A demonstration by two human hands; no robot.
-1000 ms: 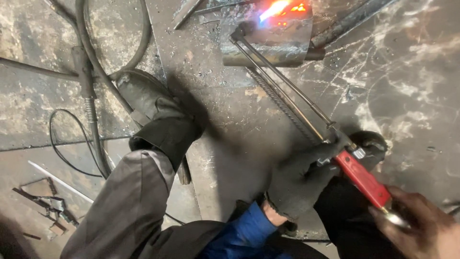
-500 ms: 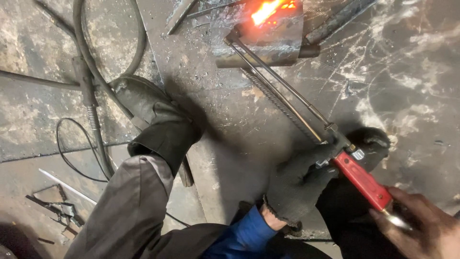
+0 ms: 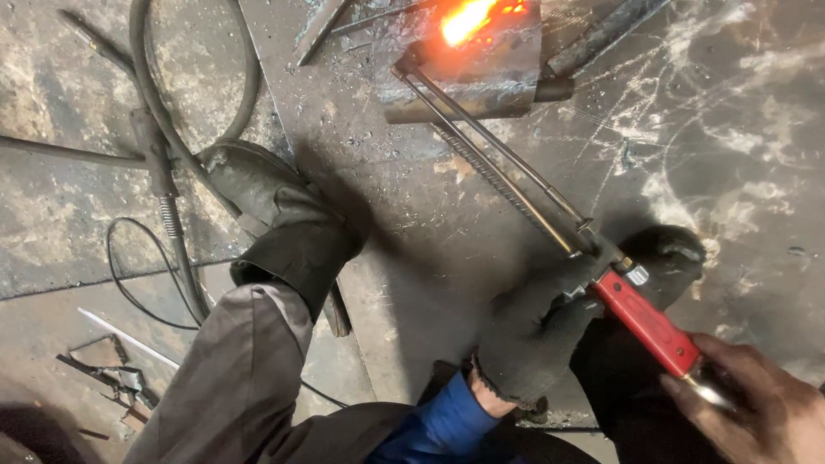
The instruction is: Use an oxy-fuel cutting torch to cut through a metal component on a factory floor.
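Observation:
My left hand (image 3: 537, 335), in a dark knitted glove, grips the front of a cutting torch where its red handle (image 3: 644, 322) meets the metal tubes (image 3: 494, 146). My bare right hand (image 3: 760, 408) holds the rear end of that handle at the bottom right. The tubes run up and left to the torch tip. There an orange flame (image 3: 468, 17) burns on a curved grey metal piece (image 3: 498, 86) lying on the steel plate (image 3: 404, 258). A ribbed steel bar (image 3: 516, 202) lies on the plate just under the tubes.
My left boot (image 3: 258, 189) and grey trouser leg rest on the plate's left edge. A dark boot toe (image 3: 675, 253) sits behind the torch handle. Thick hoses (image 3: 142, 77) and a thin cable (image 3: 116, 283) snake over the concrete at left. Small metal scraps (image 3: 116, 378) lie at bottom left.
The flame stays on the metal piece and both hands keep their grip on the torch. The view has shifted slightly, with the flame now closer to the top edge.

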